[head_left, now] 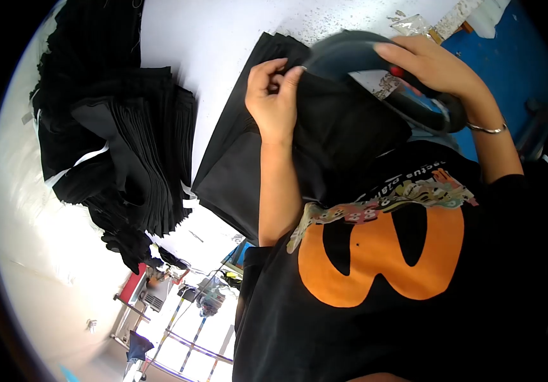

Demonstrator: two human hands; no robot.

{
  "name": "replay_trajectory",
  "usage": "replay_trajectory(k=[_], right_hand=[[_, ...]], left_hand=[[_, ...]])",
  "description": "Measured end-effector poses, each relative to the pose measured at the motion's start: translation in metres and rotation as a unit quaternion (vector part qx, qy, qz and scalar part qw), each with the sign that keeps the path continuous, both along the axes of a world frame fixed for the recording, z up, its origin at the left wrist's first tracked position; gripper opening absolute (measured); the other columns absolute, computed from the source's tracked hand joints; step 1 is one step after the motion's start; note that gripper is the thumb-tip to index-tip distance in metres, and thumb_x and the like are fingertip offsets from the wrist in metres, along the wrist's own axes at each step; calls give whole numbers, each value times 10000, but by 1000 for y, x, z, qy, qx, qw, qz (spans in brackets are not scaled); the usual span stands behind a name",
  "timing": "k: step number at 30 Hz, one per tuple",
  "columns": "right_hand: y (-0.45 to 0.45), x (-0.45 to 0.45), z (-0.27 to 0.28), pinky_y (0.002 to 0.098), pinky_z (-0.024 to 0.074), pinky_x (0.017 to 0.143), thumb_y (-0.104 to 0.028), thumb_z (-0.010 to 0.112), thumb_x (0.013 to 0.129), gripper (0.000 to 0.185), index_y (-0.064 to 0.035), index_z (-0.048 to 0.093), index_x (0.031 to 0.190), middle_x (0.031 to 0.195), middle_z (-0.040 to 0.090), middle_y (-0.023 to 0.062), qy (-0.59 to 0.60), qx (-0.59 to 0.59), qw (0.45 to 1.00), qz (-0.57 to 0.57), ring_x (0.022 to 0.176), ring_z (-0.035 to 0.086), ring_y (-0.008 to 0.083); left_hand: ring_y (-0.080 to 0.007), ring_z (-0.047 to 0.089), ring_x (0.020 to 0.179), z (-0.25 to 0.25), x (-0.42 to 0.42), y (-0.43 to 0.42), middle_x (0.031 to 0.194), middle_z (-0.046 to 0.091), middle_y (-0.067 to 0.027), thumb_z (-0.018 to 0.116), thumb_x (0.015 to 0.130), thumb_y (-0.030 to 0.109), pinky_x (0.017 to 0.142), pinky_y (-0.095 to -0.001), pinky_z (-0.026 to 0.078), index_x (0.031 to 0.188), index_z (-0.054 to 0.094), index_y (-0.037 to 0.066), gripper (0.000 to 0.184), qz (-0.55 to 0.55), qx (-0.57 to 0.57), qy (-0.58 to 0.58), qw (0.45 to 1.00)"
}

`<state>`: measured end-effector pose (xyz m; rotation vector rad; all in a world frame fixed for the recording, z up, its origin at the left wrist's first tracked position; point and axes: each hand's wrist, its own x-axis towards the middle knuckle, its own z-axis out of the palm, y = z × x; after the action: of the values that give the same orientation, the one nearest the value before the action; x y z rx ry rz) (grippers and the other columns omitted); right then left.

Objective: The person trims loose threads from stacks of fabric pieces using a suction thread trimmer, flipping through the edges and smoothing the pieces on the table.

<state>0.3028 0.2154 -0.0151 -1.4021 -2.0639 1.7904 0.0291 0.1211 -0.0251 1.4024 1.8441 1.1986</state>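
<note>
Black folded fabric lies in a layered pile in front of the body. My left hand is over its upper left part, fingers curled and thumb raised; what it pinches is too small to tell. My right hand is wrapped round a dark curved hand tool with a red button. Motion blurs the tool, and its far end is close to my left thumb. Its looped rear part is over the fabric's right side.
Stacked black fabric pieces sit on the white table at the left. Scraps and a clear plastic bag are at the top right, beside a blue surface. Patterned cloth rests against the black shirt.
</note>
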Motion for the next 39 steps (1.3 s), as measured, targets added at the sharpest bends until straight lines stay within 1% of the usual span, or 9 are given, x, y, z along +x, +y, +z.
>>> replay_trajectory(k=[4,8,12,14,16,28,30,35,39], right_hand=[[7,-37,-25,266,412,411,-587,514,997,643,15,633,806,517,510,59,140,196,964,-109,396,530,143],[-3,-5,-10,263,422,420,-605,514,990,661,18,652,818,543,537,73,79,42,991,-102,421,567,155],[3,-13,14,328,477,753,-540,494,1028,636,61,646,887,752,608,97,-7,-152,988,-16,806,607,196],[5,-30,-7,297,479,637,-539,489,1031,621,36,651,858,672,601,61,87,105,988,-74,658,610,157],[5,-26,-1,265,454,541,-547,480,1032,619,16,660,847,628,602,50,86,52,991,-87,529,570,122],[-4,-22,24,271,431,472,-526,541,1014,573,18,654,876,605,580,60,46,28,997,-54,463,510,104],[-13,-1,21,268,428,467,-516,543,1015,565,15,646,852,592,566,50,35,-8,999,-41,458,511,106],[-9,-38,24,258,397,467,-474,572,1009,514,-10,623,794,571,518,21,41,46,995,-84,468,505,99],[-13,-18,27,253,396,469,-486,560,1009,528,-6,639,803,564,516,19,15,52,998,-37,460,498,104]], left_hand=[[-16,486,698,-2,-1,2,806,569,51,803,831,-11,636,-176,425,953,701,29,164,27,-83,-98,991],[-33,519,721,17,7,7,822,611,27,768,874,7,676,-179,451,1000,689,-11,150,91,-121,-178,972],[-47,554,753,11,3,10,879,660,0,738,909,25,714,-188,468,1055,692,-33,164,96,-146,-203,963],[-52,557,781,13,7,9,874,658,6,727,918,31,744,-197,468,1069,700,-31,165,102,-143,-199,964],[-63,554,802,17,8,8,881,655,12,700,943,44,776,-212,460,1059,713,-22,134,114,-151,-214,958],[-125,624,800,32,-11,-13,839,712,-48,738,892,75,769,-267,493,887,760,-20,98,0,-71,81,994],[-102,607,752,53,-25,-22,747,691,-75,768,879,109,702,-258,486,868,760,-7,116,5,-278,-70,958],[-155,525,655,14,-12,-4,1094,575,-89,777,816,18,651,-289,485,1156,678,31,355,-61,-50,185,980],[-148,492,668,2,-5,-6,980,599,-73,823,761,-10,641,-263,469,1073,686,37,344,5,-26,140,990]])
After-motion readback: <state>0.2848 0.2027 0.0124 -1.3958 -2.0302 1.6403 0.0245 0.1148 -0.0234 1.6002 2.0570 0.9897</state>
